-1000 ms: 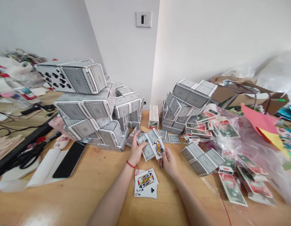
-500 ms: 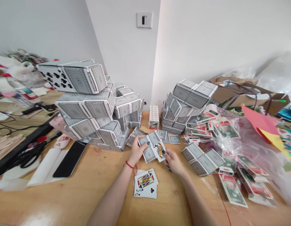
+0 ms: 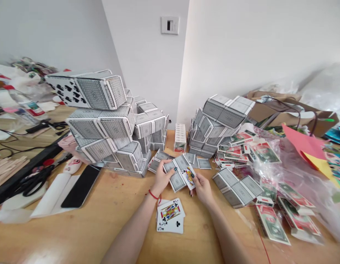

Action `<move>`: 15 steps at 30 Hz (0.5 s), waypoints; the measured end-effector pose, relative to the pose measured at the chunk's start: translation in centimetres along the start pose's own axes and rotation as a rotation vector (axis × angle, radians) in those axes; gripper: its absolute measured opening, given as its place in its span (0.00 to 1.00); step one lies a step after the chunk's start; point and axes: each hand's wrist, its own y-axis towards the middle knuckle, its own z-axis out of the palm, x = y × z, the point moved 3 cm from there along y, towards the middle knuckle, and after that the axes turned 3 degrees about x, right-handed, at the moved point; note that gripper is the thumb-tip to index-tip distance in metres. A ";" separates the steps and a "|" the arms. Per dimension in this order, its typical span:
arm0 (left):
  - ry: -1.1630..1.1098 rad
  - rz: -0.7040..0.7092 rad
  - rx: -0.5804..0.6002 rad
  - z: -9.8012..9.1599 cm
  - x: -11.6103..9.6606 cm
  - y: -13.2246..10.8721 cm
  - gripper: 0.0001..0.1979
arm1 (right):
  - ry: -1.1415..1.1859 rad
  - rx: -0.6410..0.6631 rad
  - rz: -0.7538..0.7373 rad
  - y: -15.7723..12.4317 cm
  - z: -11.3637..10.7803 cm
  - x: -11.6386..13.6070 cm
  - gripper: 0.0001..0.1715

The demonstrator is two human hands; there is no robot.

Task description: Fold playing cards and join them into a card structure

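My left hand (image 3: 162, 176) is closed on a panel of joined playing cards (image 3: 176, 179), grey patterned backs toward me, thumb on top. At the panel's right side a face card (image 3: 189, 176) shows its picture, and my right hand (image 3: 202, 186) pinches it by the edge. How the face card meets the panel is partly hidden by the fingers. Below the hands lies a loose pile of playing cards (image 3: 171, 216), face up, a jack of clubs over a five. Just behind the hands, folded card pieces (image 3: 158, 160) rest on the table.
Stacked card boxes (image 3: 113, 124) rise at left, with another stack (image 3: 214, 124) at right. A single card block (image 3: 238, 187) sits right of my hand, near red-green card packs (image 3: 273, 223) and crumpled plastic. At left lie a phone (image 3: 81, 187) and black scissors (image 3: 39, 179).
My right hand has turned slightly, its fingers now further along the face card's edge. The held panel has shifted a little to the right. The card pile and stacks stay put.
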 end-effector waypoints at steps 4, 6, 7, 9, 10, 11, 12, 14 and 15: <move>0.024 0.009 0.010 0.0 0.1 -0.1 0.16 | -0.060 -0.019 -0.030 0.0 -0.2 0.1 0.20; 0.038 0.011 0.022 -0.1 0.2 -0.1 0.16 | -0.084 -0.035 -0.030 0.0 -0.2 0.1 0.20; 0.042 0.011 0.028 -0.1 0.2 -0.1 0.17 | -0.093 -0.042 -0.029 -0.1 -0.3 0.1 0.20; 0.041 0.012 0.034 0.0 0.2 -0.1 0.17 | -0.107 -0.061 -0.029 -0.1 -0.3 0.0 0.20; 0.040 0.012 0.036 0.0 0.2 -0.1 0.17 | -0.113 -0.072 -0.030 -0.1 -0.3 0.0 0.21; 0.038 0.014 0.038 0.0 0.1 -0.1 0.16 | -0.118 -0.082 -0.031 -0.1 -0.3 0.0 0.21; 0.037 0.016 0.039 0.1 0.0 -0.1 0.16 | -0.123 -0.092 -0.032 -0.1 -0.4 -0.1 0.21; 0.036 0.023 0.039 0.2 -0.1 -0.2 0.16 | -0.130 -0.108 -0.033 -0.1 -0.4 -0.1 0.20; 0.037 0.029 0.038 0.3 -0.1 -0.2 0.16 | -0.133 -0.115 -0.031 0.0 -0.5 -0.2 0.20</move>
